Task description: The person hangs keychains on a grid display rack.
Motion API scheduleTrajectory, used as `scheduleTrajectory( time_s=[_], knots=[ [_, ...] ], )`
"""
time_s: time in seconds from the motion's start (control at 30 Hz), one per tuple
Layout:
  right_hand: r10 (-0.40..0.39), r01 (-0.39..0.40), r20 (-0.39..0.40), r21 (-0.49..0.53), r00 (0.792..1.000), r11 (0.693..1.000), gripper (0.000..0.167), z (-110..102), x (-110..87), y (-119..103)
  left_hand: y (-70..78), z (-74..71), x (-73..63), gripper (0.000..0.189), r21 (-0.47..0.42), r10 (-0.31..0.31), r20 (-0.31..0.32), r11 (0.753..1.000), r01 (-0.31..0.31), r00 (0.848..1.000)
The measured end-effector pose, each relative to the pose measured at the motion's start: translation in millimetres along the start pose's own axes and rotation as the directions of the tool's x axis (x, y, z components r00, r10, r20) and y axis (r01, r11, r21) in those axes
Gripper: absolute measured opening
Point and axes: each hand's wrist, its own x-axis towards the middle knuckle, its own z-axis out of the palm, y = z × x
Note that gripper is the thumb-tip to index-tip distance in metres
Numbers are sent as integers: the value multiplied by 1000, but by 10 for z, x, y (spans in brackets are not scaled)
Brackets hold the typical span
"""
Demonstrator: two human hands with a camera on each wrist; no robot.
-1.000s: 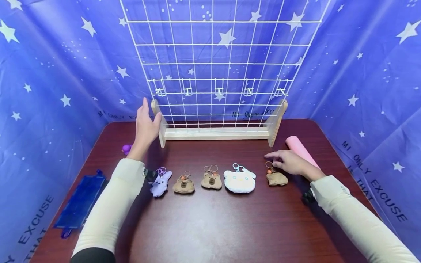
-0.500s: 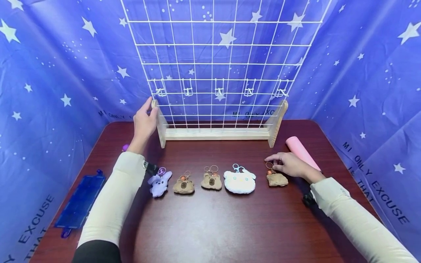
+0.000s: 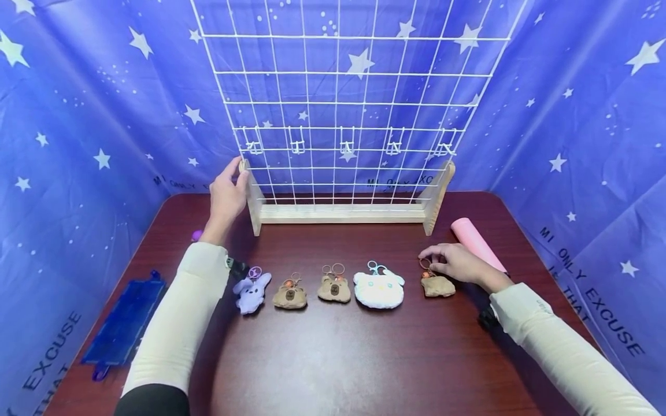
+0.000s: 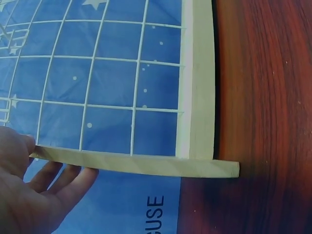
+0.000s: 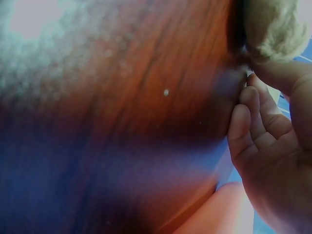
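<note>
My left hand grips the left wooden side panel of a white wire-grid display rack; in the left wrist view its fingers reach behind the panel. Beside the pink roll, my right hand has its curled fingers around the metal ring of a brown plush keychain. Whether they pinch the ring is unclear. In the right wrist view, part of that plush shows near the thumb. To its left lie a white plush keychain, two capybara plush keychains and a purple rabbit plush keychain.
Several white wire hooks hang in a row on the grid. A pink roll lies at the right and a blue translucent tray at the left. A small purple object is partly hidden behind the left forearm. Starry blue curtains surround the table.
My left hand has come against the rack's wooden side panel and taken hold of it. The right hand's index finger has bent down towards the keychain's ring. The plush keychains have stayed put.
</note>
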Motion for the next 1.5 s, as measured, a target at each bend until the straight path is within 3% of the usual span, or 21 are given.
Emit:
scheduleTrajectory(
  time_s=[0.23, 0.4, 0.6, 1.2, 1.5],
  knots=[
    [7, -7, -19, -6, 1000, 1000, 28, 4, -7, 23, -9, 52, 19, 44, -14, 41, 13, 999, -41, 999],
    [30, -30, -46, 1, 998, 1000, 27, 4, -16, 24, -25, 67, 7, 44, -18, 48, 9, 999, -48, 999],
    [5, -6, -79, -16, 997, 1000, 26, -3, 4, 19, -16, 60, 0, 43, -16, 50, 8, 999, -49, 999],
    [-15, 21, -60, 104, 998, 994, 19, -35, -59, 16, 26, 40, 5, 44, -4, 67, 29, 998, -67, 997],
    [-64, 81, -184, 91, 981, 993, 24, -155, -120, -36, 38, -20, -33, 45, 13, 43, 38, 999, -43, 998]
  ],
)
